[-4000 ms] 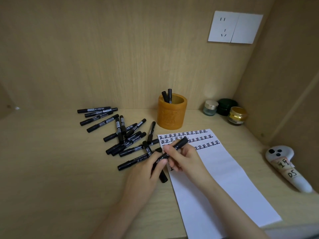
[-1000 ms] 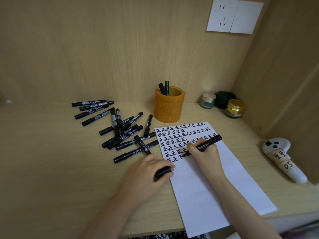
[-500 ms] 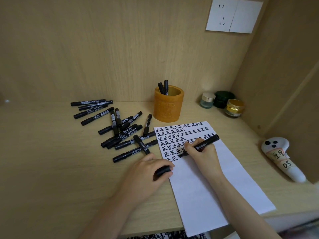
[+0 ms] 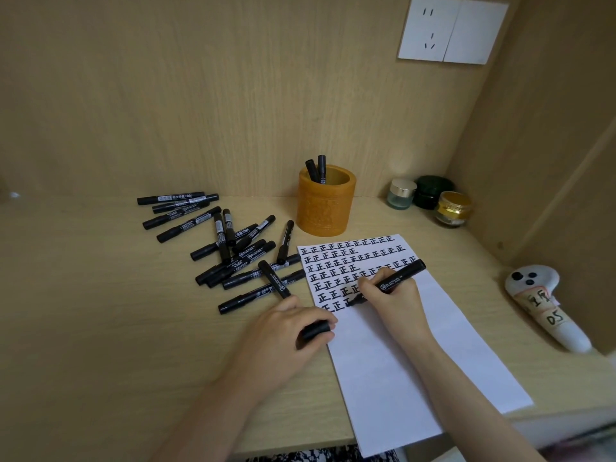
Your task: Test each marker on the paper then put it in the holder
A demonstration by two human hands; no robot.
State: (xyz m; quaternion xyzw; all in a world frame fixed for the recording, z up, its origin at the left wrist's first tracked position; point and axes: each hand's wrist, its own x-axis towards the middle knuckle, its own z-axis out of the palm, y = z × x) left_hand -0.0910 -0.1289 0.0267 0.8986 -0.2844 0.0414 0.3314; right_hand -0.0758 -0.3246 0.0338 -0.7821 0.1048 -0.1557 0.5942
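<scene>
The right hand (image 4: 391, 301) holds a black marker (image 4: 398, 277), with the thumb and fingers pinched round the lower part of its barrel. The tip of this marker touches the white paper (image 4: 400, 361) at the right end of the nearest row of black characters, and its back end points to the far right. The paper lies on the wooden desk (image 4: 100, 311). Its far part is filled with rows of the same character and its near part is blank. Its near edge hangs a little over the edge of the desk.

The left hand (image 4: 283, 335) rests on the desk just beside the left edge of the paper. Its fingers are curled round a black cap (image 4: 315, 330), and one end of the cap shows between the thumb and the fingers.

The orange holder (image 4: 325, 208) stands upright near the far edge of the paper, and two black markers (image 4: 316, 170) stand inside it at its left side. A pile of capped black markers (image 4: 233, 248) lies on the desk to the left of the paper, many of them crossing one another.

Three small jars (image 4: 431, 191) stand at the far right corner. A white controller (image 4: 540, 305) with handwritten labels lies at the right, well apart from the paper. A white wall socket (image 4: 451, 31) sits high on the back panel
</scene>
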